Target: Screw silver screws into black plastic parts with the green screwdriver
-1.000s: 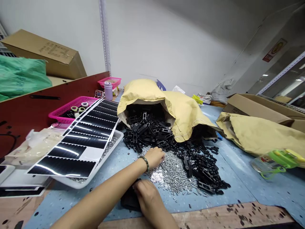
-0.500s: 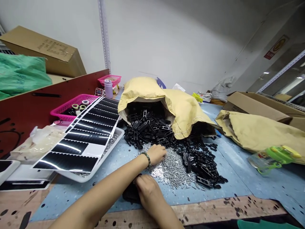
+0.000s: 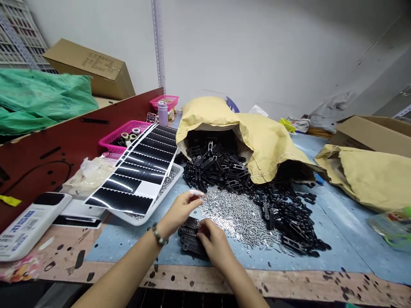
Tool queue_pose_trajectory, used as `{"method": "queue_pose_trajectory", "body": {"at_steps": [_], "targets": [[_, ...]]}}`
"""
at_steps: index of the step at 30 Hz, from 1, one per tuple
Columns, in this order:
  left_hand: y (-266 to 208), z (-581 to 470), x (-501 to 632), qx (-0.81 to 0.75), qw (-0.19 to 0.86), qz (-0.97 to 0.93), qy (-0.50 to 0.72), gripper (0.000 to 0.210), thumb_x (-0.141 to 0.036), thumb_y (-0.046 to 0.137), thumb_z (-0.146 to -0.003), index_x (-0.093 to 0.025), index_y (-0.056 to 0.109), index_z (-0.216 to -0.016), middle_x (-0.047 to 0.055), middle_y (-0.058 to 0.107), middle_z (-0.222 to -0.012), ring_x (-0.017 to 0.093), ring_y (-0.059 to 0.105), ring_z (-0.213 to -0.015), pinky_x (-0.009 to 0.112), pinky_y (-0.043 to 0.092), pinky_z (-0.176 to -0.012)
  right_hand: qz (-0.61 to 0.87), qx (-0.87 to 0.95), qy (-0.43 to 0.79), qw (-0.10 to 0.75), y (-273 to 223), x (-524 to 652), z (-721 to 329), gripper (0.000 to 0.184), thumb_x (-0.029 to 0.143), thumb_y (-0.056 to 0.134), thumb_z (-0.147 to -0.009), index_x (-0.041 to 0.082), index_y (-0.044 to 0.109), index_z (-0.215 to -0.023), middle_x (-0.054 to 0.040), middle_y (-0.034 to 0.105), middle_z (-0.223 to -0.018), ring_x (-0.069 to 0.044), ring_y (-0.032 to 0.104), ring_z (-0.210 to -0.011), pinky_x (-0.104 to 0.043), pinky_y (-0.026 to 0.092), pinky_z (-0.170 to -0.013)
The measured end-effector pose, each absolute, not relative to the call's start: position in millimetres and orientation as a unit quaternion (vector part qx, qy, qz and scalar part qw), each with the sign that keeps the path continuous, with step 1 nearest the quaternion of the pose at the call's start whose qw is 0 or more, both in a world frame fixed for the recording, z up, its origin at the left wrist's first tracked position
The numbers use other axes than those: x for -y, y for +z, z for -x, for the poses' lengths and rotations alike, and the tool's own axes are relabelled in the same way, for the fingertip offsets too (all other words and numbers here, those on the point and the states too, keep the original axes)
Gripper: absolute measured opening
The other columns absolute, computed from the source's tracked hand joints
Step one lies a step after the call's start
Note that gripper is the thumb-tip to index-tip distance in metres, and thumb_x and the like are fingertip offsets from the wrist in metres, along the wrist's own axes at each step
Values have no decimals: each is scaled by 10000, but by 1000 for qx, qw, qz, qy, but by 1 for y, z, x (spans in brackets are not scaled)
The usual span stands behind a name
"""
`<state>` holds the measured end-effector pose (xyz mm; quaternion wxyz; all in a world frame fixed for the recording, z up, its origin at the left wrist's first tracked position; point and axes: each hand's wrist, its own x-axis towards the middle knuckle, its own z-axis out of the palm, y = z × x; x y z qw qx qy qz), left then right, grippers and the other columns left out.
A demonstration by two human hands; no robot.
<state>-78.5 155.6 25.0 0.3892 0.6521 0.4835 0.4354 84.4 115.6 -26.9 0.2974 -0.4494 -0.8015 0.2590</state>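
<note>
Just left of the loose metal pile, my left hand (image 3: pixel 180 210) hovers with thumb and index finger apart, nothing visible between them. A white covering wraps one of its fingertips. My right hand (image 3: pixel 215 243) is curled in a pinch over the right side of several black bar-shaped parts (image 3: pixel 192 244) laid side by side. Whatever its fingertips hold is too small or hidden to tell. Silvery screws (image 3: pixel 253 222) and small nuts or rings (image 3: pixel 221 220) spread out beyond my hands. Behind them, black plastic parts (image 3: pixel 218 169) spill from a yellow paper sack (image 3: pixel 208 111).
On the left, a white tray (image 3: pixel 141 221) of metal bits sits under black sticker sheets (image 3: pixel 135 171). A pink basket (image 3: pixel 105 141) and a white scale (image 3: pixel 35 226) are also there. More sacks (image 3: pixel 369 175) and a green-lidded bottle (image 3: pixel 393 229) stand right.
My left hand has drawn back from the metal pile toward the black parts, and its fingers have parted. My right hand stays by those parts, now more visible. The view has turned left.
</note>
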Motion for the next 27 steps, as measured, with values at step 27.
{"method": "queue_pose_trajectory", "body": {"at_steps": [27], "targets": [[-22, 60, -68, -471, 175, -778, 376, 240, -203, 521, -920, -210, 535, -1159, 77, 619, -1102, 248, 557, -1027, 427, 464, -862, 477, 577, 481, 457, -29, -84, -119, 78, 277, 606, -824, 204, 580, -823, -32, 656, -795, -187, 633, -768, -275, 491, -685]]}}
